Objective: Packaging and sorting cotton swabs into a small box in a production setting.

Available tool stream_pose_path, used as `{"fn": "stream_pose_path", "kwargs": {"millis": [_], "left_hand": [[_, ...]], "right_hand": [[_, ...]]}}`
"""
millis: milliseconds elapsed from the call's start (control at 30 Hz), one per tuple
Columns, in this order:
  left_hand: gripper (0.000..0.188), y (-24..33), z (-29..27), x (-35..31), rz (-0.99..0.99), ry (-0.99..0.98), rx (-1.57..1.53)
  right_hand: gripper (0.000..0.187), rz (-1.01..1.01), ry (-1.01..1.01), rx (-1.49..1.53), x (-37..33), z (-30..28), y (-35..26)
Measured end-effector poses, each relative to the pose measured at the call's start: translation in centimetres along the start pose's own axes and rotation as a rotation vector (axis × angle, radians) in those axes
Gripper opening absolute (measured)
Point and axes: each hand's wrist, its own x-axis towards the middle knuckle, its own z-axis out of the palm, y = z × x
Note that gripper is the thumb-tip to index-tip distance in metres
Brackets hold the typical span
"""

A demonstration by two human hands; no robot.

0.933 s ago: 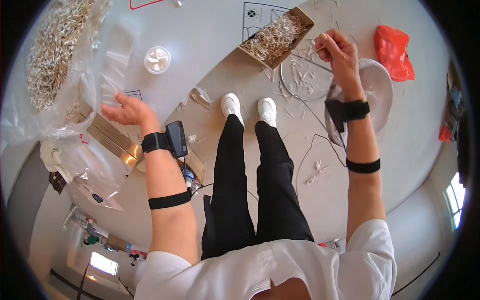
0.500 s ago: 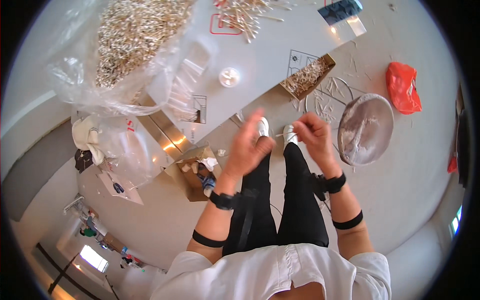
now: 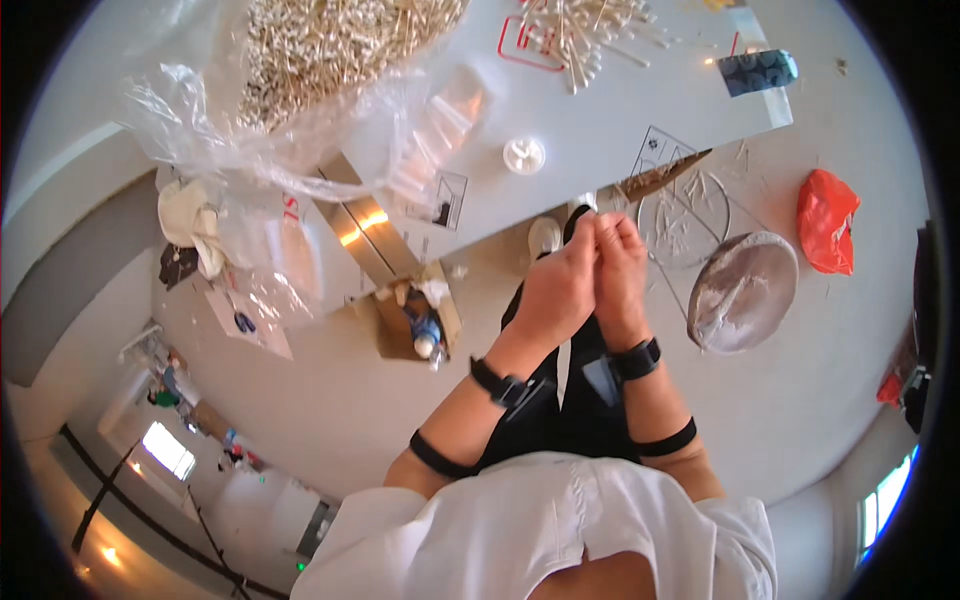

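Note:
My left hand (image 3: 560,290) and my right hand (image 3: 622,275) meet above my knees, just off the table's near edge. Both are closed, fingertips pressed together, and whatever they pinch is hidden between them. On the table (image 3: 590,130) ahead, a loose pile of cotton swabs (image 3: 590,35) lies at the far side. A small round clear tub (image 3: 524,155) with white tips inside stands nearer. To the left, a large clear plastic bag (image 3: 190,125) holds a heap of swabs (image 3: 330,60). Clear plastic sleeves (image 3: 440,130) lie beside it.
A brown box (image 3: 665,178) shows partly beyond the table edge. A round stool with a grey covered seat (image 3: 745,292) stands on the right, near a red plastic bag (image 3: 828,222). An open carton (image 3: 395,335) with rubbish sits at left. A patterned blue packet (image 3: 757,72) lies at the table's far corner.
My hands were apart, the left open and blurred, the right pinching a thin pale stick like a swab. Now they have come together and closed. The view has shifted, moving the table rightward.

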Motion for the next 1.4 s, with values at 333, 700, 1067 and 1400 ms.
{"fn": "stream_pose_path", "kwargs": {"millis": [333,700,1067,1400], "left_hand": [[0.052,2.0,1.5,3.8,-0.005,0.119,-0.031],[0.045,-6.2,-7.0,8.8,0.104,0.407,0.214],[0.022,-9.7,-17.1,14.8,0.060,0.493,-0.025],[0.025,-11.0,-18.2,24.2,0.090,0.203,0.359]], "right_hand": [[0.009,0.149,-0.071,0.177,3.0,0.1,-4.2],[0.012,0.211,-0.016,0.005,8.9,0.2,-3.8],[0.015,0.297,0.076,-0.099,10.6,5.4,-3.0],[0.022,0.180,-0.215,-0.161,16.8,13.3,-6.5]]}}
